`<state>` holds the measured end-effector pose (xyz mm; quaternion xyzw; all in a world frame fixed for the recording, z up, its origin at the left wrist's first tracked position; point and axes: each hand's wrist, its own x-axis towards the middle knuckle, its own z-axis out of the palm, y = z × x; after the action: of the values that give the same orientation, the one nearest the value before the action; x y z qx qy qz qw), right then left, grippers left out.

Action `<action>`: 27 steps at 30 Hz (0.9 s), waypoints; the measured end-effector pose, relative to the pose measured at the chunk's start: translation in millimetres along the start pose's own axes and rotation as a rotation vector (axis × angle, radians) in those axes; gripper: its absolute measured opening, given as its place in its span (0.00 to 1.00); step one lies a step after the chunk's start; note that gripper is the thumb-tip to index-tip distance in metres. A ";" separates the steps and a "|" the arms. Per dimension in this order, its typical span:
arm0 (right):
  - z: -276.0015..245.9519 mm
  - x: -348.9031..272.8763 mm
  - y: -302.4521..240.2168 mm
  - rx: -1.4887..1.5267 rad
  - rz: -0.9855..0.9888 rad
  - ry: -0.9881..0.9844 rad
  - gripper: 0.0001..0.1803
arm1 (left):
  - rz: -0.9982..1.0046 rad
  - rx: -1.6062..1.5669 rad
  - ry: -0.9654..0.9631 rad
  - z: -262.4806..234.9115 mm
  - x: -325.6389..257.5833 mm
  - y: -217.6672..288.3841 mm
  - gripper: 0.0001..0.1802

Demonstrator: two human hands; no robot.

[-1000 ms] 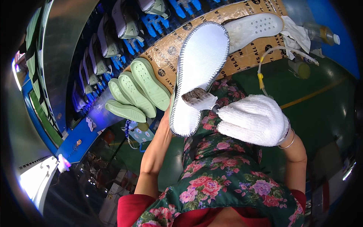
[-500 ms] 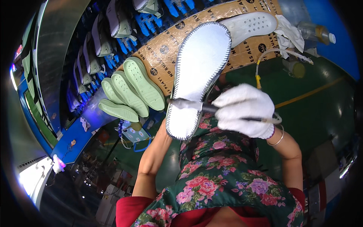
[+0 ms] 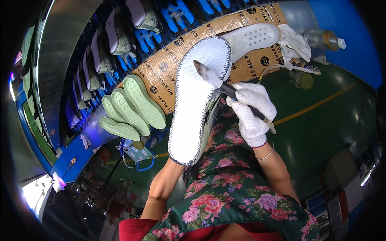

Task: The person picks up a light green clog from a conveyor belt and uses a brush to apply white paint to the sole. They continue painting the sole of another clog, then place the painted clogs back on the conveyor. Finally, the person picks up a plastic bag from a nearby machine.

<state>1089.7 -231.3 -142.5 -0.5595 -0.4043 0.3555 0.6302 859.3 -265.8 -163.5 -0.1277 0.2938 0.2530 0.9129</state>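
Observation:
A shoe upper (image 3: 192,108), its white sole side turned up and edged with dark zigzag stitching, is held tilted before me. My left forearm (image 3: 165,180) runs up to its underside; the upper hides my left hand, which carries it from below. My right hand (image 3: 255,110), in a white knit glove, is closed round the dark handle of a brush (image 3: 211,77). The brown bristle tip lies over the white surface near its broad upper end; whether it touches, I cannot tell.
Several pale green sole pieces (image 3: 146,102) lean on the bench at left. A whitish sole piece (image 3: 253,38) lies on printed brown cardboard (image 3: 161,68), near crumpled white cloth (image 3: 293,42) and a clear bottle (image 3: 321,39). Shoe uppers (image 3: 116,34) hang among blue racks (image 3: 177,16) behind.
The brush has gone from the narrow lower part of the shoe upper to near its broad upper end. The upper has shifted left and down, and my gloved hand has turned.

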 end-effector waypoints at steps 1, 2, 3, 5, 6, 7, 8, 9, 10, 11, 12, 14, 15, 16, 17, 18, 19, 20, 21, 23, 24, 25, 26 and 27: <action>0.8 6.8 0.4 -0.020 -0.028 0.023 0.11 | -0.002 -0.057 0.247 5.7 2.0 -0.1 0.41; 1.0 13.1 2.3 -0.039 -0.056 0.045 0.11 | 0.012 -0.113 0.495 11.5 3.0 -0.9 0.41; -1.5 16.6 10.6 -0.016 -0.022 0.105 0.11 | 0.015 -0.100 0.607 7.4 2.1 -1.3 0.41; -11.5 26.0 23.6 -0.013 0.015 0.170 0.11 | -0.003 -0.053 0.647 -12.6 -3.4 -6.4 0.42; -19.0 31.3 27.1 -0.036 0.022 0.171 0.10 | -0.014 -0.031 0.642 -25.8 -7.1 -8.9 0.42; -25.4 34.9 33.6 -0.012 0.016 0.143 0.11 | -0.021 0.095 0.427 -54.5 -8.9 -13.7 0.43; -26.6 37.7 29.7 0.123 0.082 0.169 0.11 | -0.005 0.214 0.213 -82.4 -10.1 -18.0 0.43; -27.4 42.1 23.2 0.260 0.146 0.191 0.11 | -0.017 0.010 0.073 -116.6 -6.1 -23.5 0.43; -31.5 45.1 23.2 0.349 0.102 0.201 0.12 | -0.043 -0.026 0.104 -82.0 -2.6 -19.1 0.43; -34.8 47.7 19.4 0.451 0.100 0.205 0.12 | -0.066 -0.060 0.138 -44.7 -0.4 -13.7 0.42; -33.8 50.3 13.0 0.473 0.078 0.193 0.12 | -0.088 -0.096 0.172 -7.4 1.4 -8.7 0.41; -32.3 55.1 -1.5 0.393 0.048 0.128 0.14 | -0.087 -0.335 -0.010 -7.8 0.4 -2.8 0.39; -33.1 55.5 -6.5 0.288 0.039 0.077 0.14 | -0.059 -0.261 0.031 -8.8 -2.2 0.0 0.38; -34.3 54.7 -9.6 0.215 0.024 0.032 0.14 | -0.049 -0.214 0.037 -10.9 -2.9 2.1 0.38; -35.6 53.8 -12.9 0.141 0.006 -0.011 0.13 | -0.039 -0.168 0.044 -12.8 -3.7 4.1 0.38; -36.9 52.7 -16.4 0.069 -0.014 -0.053 0.13 | -0.046 -0.149 0.018 -18.4 -3.2 4.9 0.38; -40.3 55.0 -18.0 0.004 -0.049 -0.122 0.14 | -0.064 -0.150 0.076 -26.9 -4.0 5.0 0.39; -43.5 56.7 -19.1 -0.058 -0.088 -0.190 0.15 | -0.081 -0.151 0.133 -36.3 -5.1 4.7 0.40; -44.6 57.2 -21.7 -0.087 -0.122 -0.252 0.15 | -0.112 -0.173 0.273 -50.3 -9.8 2.2 0.42; -46.8 61.3 -27.6 -0.152 -0.192 -0.373 0.17 | -0.131 -0.040 0.367 -44.7 -11.0 2.9 0.43; -46.9 65.8 -30.4 -0.182 -0.230 -0.438 0.18 | -0.114 0.114 0.318 -39.7 -13.4 4.3 0.42; -44.7 65.1 -25.4 -0.135 -0.270 -0.458 0.19 | -0.096 0.166 0.342 -28.8 -13.2 5.4 0.42; -42.1 65.7 -25.5 -0.158 -0.296 -0.496 0.19 | -0.080 0.216 0.366 -19.0 -12.6 6.7 0.41; -40.0 66.5 -26.0 -0.181 -0.322 -0.534 0.19 | -0.067 0.164 0.463 -9.5 -9.8 7.4 0.41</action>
<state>1153.9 -191.2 -111.1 -0.4291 -0.6687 0.3480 0.4977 844.0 -267.0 -165.7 -0.1177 0.5104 0.1618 0.8364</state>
